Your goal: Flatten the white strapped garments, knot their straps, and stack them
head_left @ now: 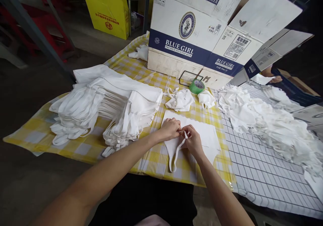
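A white camisole (202,132) lies flat on the yellow checked tablecloth in front of me. Its thin strap (174,158) hangs in a loop toward the table's near edge. My left hand (172,129) rests on the upper part of the garment, fingers curled and closed at the strap's end. Close beside it, my right hand (192,139) pinches the strap between thumb and fingers. The fingertips of both hands nearly meet, and what lies between them is partly hidden. Left of my hands is a thick stack of white camisoles (118,84) with bunched straps hanging forward.
Beyond my hands lie crumpled white pieces (180,100), a roll of green tape (196,86) and a black wire frame (188,78). Large beer cartons (181,51) stand behind. A heap of white fabric (272,125) covers the grid-patterned cloth at right; another person's hand (276,79) shows beyond.
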A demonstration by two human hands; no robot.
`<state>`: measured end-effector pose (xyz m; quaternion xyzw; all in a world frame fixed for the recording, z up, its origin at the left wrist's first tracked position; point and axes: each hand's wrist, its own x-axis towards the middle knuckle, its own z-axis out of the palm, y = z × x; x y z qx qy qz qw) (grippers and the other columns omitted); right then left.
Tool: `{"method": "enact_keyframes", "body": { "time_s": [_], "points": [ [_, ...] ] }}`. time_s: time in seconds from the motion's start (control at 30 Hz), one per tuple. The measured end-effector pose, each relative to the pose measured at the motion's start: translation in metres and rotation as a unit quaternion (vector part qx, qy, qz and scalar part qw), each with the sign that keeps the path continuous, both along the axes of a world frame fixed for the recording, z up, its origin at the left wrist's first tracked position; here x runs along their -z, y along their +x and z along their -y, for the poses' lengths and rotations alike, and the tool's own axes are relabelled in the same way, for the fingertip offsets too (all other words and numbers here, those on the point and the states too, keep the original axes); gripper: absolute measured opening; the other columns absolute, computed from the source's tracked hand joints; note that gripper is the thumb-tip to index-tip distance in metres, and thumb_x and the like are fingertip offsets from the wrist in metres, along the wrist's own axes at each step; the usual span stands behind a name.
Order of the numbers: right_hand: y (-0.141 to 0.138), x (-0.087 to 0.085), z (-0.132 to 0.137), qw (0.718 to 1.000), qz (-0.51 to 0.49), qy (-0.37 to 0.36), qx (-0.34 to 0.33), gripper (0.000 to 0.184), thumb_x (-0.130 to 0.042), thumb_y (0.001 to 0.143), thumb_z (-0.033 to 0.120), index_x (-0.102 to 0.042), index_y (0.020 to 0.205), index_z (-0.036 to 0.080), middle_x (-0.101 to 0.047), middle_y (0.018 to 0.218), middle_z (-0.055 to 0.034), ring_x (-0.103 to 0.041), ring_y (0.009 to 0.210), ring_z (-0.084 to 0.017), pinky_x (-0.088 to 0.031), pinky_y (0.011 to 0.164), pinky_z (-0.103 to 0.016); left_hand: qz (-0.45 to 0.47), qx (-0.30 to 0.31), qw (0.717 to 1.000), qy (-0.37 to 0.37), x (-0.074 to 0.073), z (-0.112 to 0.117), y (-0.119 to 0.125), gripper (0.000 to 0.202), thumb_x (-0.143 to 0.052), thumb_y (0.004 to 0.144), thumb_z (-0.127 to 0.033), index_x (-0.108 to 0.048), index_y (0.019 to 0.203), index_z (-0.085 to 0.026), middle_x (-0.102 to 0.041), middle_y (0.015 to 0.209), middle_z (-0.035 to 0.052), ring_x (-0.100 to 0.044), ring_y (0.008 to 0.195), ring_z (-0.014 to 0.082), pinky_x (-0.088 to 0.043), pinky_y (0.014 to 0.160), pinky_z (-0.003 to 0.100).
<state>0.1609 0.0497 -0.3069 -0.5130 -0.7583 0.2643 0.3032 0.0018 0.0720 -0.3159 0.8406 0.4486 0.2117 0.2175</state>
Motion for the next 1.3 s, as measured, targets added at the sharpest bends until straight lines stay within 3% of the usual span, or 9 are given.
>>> {"method": "enact_keyframes", "body": {
  "time_s": [0.5, 0.87, 0.93, 1.03, 1.17, 1.3],
  "points": [
    [0.0, 0.001, -0.001, 1.0, 0.013, 0.005, 0.006, 0.015, -0.041, 0.067, 0.009, -0.052, 0.068, 0.019, -0.052, 0.074, 0.0003, -0.044, 0.063, -0.012, -0.034, 0.057, -0.024, 0.012, -0.013, 1.0, -0.006, 0.008, -0.003, 0.003, 0.014, -0.059, 0.074, -0.03, -0.064, 0.068, -0.018, -0.061, 0.081, 0.0005, -0.05, 0.088, 0.0184, -0.031, 0.078, 0.032],
    [0.006, -0.003, 0.009, 0.987, 0.139, 0.083, 0.012, 0.017, -0.042, 0.074, 0.008, -0.054, 0.073, 0.02, -0.055, 0.077, -0.003, -0.047, 0.075, -0.018, -0.036, 0.068, -0.03, 0.054, -0.006, 0.998, -0.029, 0.001, -0.001, 0.0, 0.011, -0.063, 0.074, -0.03, -0.07, 0.075, -0.022, -0.062, 0.081, 0.0, -0.051, 0.088, 0.0181, -0.032, 0.081, 0.031],
    [0.005, -0.003, 0.017, 0.992, 0.107, 0.057, 0.029, 0.015, -0.043, 0.078, 0.013, -0.057, 0.075, 0.02, -0.056, 0.075, -0.0026, -0.048, 0.074, -0.018, -0.036, 0.068, -0.03, 0.06, 0.002, 0.998, -0.034, 0.001, -0.001, -0.003, 0.011, -0.062, 0.074, -0.028, -0.071, 0.075, -0.022, -0.062, 0.08, 0.0, -0.051, 0.088, 0.0177, -0.033, 0.081, 0.031],
    [0.0, -0.002, 0.032, 0.994, -0.055, -0.063, 0.065, 0.019, -0.043, 0.084, 0.026, -0.061, 0.086, 0.02, -0.06, 0.076, -0.0016, -0.052, 0.07, -0.017, -0.039, 0.064, -0.028, 0.075, 0.039, 0.995, -0.055, 0.0, 0.0, -0.01, 0.014, -0.062, 0.072, -0.03, -0.071, 0.08, -0.022, -0.06, 0.086, 0.0012, -0.051, 0.089, 0.0176, -0.036, 0.082, 0.028],
    [-0.007, -0.003, 0.045, 0.926, -0.292, -0.216, 0.099, 0.03, -0.047, 0.084, 0.04, -0.06, 0.104, 0.022, -0.066, 0.081, -0.0026, -0.058, 0.074, -0.018, -0.044, 0.068, -0.03, 0.074, 0.101, 0.988, -0.094, -0.005, 0.003, -0.023, 0.023, -0.058, 0.07, -0.02, -0.07, 0.09, -0.022, -0.057, 0.099, 0.0028, -0.048, 0.097, 0.0188, -0.038, 0.084, 0.026],
    [-0.012, -0.011, 0.059, 0.827, -0.441, -0.34, 0.079, 0.028, -0.058, 0.078, 0.037, -0.063, 0.1, 0.02, -0.067, 0.083, -0.0054, -0.061, 0.078, -0.02, -0.045, 0.075, -0.033, 0.054, 0.135, 0.985, -0.094, -0.008, 0.005, -0.029, 0.028, -0.05, 0.073, -0.015, -0.069, 0.093, -0.023, -0.055, 0.101, 0.0025, -0.046, 0.099, 0.0182, -0.034, 0.092, 0.029]
  ]
}}
